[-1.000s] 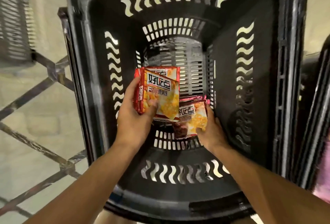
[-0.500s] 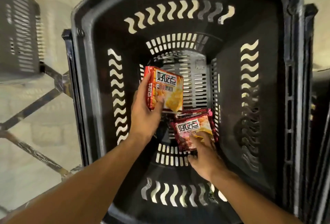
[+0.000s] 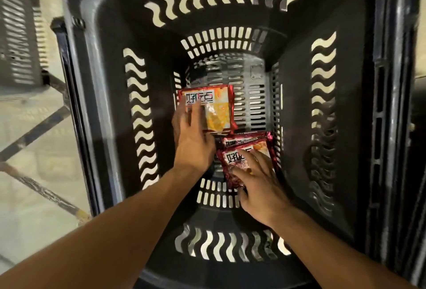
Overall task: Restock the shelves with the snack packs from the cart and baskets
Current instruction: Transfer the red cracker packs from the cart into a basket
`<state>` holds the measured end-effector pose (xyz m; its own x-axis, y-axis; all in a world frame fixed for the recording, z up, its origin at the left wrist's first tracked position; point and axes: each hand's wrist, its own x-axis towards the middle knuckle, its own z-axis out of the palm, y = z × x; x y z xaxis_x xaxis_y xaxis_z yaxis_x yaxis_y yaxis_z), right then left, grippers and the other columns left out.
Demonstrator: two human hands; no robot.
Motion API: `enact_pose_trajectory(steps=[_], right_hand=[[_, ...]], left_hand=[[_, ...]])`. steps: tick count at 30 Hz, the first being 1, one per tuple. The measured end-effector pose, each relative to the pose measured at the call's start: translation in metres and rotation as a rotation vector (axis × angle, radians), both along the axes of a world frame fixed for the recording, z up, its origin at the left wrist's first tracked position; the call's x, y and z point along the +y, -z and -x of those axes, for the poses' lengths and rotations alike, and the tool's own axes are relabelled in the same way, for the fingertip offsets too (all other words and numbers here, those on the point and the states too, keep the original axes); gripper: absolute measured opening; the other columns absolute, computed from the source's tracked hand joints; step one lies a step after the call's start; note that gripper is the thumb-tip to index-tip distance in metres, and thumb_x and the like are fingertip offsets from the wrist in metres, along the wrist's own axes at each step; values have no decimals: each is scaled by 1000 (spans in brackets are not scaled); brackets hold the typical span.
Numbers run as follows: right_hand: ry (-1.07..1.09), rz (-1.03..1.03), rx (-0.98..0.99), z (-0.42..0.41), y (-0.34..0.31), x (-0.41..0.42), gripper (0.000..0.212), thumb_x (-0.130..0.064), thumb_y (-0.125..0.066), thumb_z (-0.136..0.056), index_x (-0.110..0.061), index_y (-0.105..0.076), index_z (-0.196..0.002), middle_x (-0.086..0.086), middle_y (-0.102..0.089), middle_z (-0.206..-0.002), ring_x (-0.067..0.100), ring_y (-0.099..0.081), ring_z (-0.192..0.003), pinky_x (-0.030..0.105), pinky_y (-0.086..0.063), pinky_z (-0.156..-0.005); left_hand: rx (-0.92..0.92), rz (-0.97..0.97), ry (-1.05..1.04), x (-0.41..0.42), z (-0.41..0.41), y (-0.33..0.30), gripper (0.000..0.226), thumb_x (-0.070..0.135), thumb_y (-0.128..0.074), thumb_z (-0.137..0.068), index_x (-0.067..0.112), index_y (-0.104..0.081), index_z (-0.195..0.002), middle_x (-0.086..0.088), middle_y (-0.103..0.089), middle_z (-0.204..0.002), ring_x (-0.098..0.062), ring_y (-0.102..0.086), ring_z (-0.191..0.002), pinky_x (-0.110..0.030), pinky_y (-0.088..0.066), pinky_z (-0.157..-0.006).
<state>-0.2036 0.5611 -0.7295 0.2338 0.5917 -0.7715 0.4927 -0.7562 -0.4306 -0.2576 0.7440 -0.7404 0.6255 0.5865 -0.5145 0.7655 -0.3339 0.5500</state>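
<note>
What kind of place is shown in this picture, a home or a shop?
Probably a shop or its stockroom. Both hands reach into a black plastic shopping basket holding sealed snack packs, and a second slotted basket stands on a metal frame alongside.

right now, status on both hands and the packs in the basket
Left hand on orange snack pack. Right hand on dark red snack pack, another beneath. All deep in black basket; nothing blocking.
</note>
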Motion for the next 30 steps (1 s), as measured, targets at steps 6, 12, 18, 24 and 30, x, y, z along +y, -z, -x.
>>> enact_pose_trajectory(steps=[6,12,18,24,30], right_hand=[[-138,120,-54,-10,19,7,75,-20,-64,-93,-39,-28,-155,-12,30,-162,23,32,-149,51,3,-126],[-91,255,-60,-11,16,7,83,-32,-57,-98,-36,-2,-160,-10,33,-162,25,29,-150,51,-11,-126],[195,212,43,-16,-23,9,71,-32,-54,-101,-30,-15,-161,-9,8,-168,18,5,-155,42,-14,-126],[330,53,85,-28,-137,5,64,-26,-58,-99,-30,-31,-156,-6,-32,-160,17,-39,-142,31,-32,-118],[344,56,40,-51,-288,-2,53,-32,-60,-98,-30,-46,-149,2,-63,-131,19,-65,-93,21,-49,-72]], left_hand=[[353,49,444,0,5,15,94,20,-63,-96,32,4,-160,1,29,-164,-16,38,-141,-38,22,-117],[420,77,446,3,14,16,101,19,-65,-94,38,10,-160,10,36,-161,-17,34,-148,-43,10,-124],[384,213,282,8,9,-29,77,31,-59,-99,26,-15,-162,4,-1,-170,-21,5,-156,-41,-2,-127],[182,179,335,14,12,-145,65,25,-59,-98,18,-33,-158,-3,-26,-165,-26,-16,-154,-42,-13,-127],[121,45,471,28,15,-314,60,31,-53,-97,19,-38,-155,-6,-34,-162,-30,-26,-150,-30,-5,-123]])
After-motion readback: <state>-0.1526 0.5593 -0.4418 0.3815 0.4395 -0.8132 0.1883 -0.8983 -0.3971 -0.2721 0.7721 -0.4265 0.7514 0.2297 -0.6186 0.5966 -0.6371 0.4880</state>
